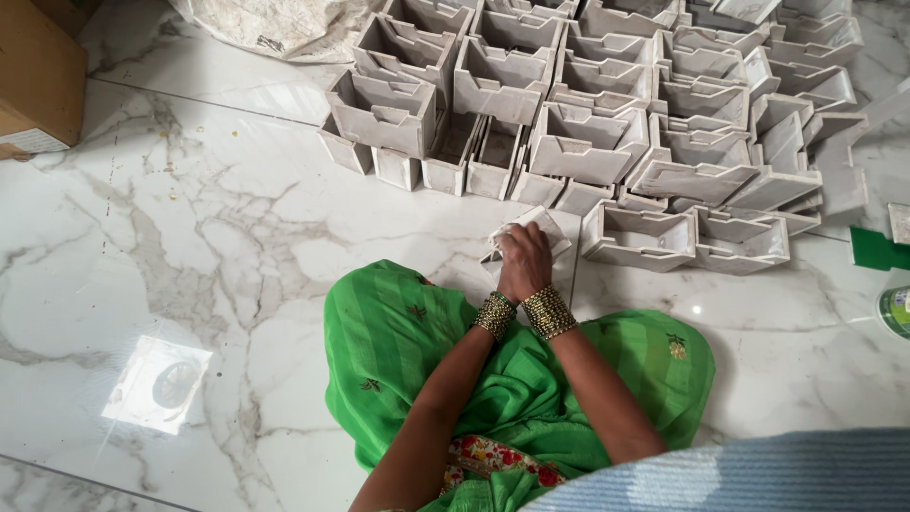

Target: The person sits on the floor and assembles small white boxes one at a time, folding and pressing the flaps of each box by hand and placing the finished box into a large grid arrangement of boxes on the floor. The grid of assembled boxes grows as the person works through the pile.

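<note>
You sit on a white marble floor [190,246] veined in grey, your green garment [408,332] spread over your knees. Ahead of you a big heap of grey open-topped trays [588,104] lies in rough rows, some stacked on others, some tipped on their sides; it fills the ground beyond your hands and reaches the top edge of view. Behind the heap a pale sack [275,24] slumps. A brown box [38,76] stands well apart at the far left. Two trays [640,237] lie just beside your hands on the right.

One more tray [550,228] sits on the floor before your knees, and both hands are together on it. Your right hand [524,261] is closed over it; your left hand [500,270] is mostly hidden beneath the right, so you cannot tell its grip. Beaded bangles [548,311] ring both wrists. A green bottle [895,308] shows at the right edge.
</note>
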`<state>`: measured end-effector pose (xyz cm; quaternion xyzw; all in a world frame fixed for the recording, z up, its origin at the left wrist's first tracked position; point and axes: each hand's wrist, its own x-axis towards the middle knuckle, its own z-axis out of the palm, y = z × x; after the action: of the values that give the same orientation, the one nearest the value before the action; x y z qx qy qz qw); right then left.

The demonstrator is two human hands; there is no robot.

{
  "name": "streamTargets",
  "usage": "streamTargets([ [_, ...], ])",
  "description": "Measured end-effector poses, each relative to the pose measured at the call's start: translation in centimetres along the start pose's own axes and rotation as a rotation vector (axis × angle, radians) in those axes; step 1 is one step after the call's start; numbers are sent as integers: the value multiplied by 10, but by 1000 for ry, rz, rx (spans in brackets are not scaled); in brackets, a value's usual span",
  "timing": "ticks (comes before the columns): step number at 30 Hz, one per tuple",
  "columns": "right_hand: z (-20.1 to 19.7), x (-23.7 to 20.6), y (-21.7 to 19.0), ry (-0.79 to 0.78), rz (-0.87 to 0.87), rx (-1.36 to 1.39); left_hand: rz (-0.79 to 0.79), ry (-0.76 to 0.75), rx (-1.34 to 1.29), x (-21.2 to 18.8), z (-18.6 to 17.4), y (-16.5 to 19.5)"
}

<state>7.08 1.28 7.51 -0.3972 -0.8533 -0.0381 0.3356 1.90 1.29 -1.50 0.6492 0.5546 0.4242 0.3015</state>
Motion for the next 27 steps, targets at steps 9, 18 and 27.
streamTargets([
  [9,-9,27,28,-19,168,56,51,236,-248,-8,7,3],
  [18,-19,-6,18,15,65,73,56,143,-145,-5,6,1],
  [27,-31,-43,51,61,169,104,148,245,-189,-10,17,-10],
])
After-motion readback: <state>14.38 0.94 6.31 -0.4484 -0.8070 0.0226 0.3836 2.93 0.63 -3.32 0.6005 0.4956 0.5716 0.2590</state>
